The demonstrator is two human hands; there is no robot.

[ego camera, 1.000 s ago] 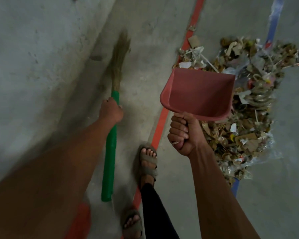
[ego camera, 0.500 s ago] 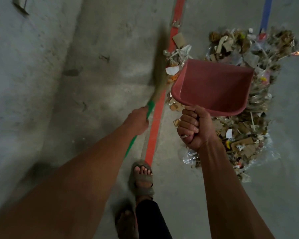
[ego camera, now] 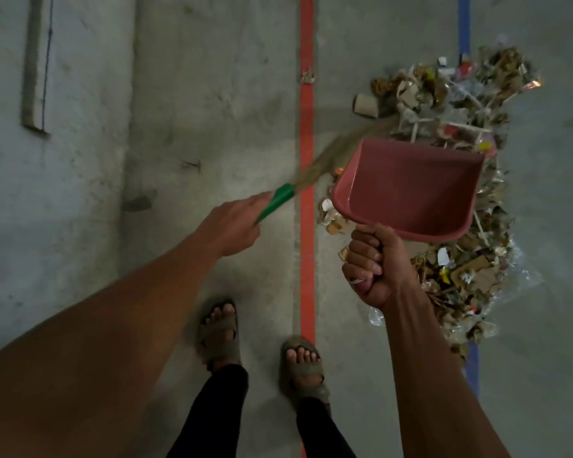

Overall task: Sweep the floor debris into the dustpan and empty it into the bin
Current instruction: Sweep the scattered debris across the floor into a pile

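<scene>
1. Two hands work: right hand [ego camera: 372,264] fisted on the dustpan [ego camera: 407,186] handle, pan raised above the debris pile [ego camera: 460,252].
2. Left hand [ego camera: 235,223] grips the broom [ego camera: 280,198]; its fingers are hidden.
3. Lower the pan lip flush beside the pile, then probably sweep short strokes inward.

The dustpan [ego camera: 407,190] is dull red, the broom handle [ego camera: 277,201] bright green with tan bristles [ego camera: 331,155]. Red [ego camera: 307,133] and blue [ego camera: 464,24] stripes cross the grey floor [ego camera: 212,94]; sandals [ego camera: 219,335] are olive.

Dustpan [ego camera: 407,190] sits over the debris pile [ego camera: 457,206], broom [ego camera: 315,170] to its left.
</scene>
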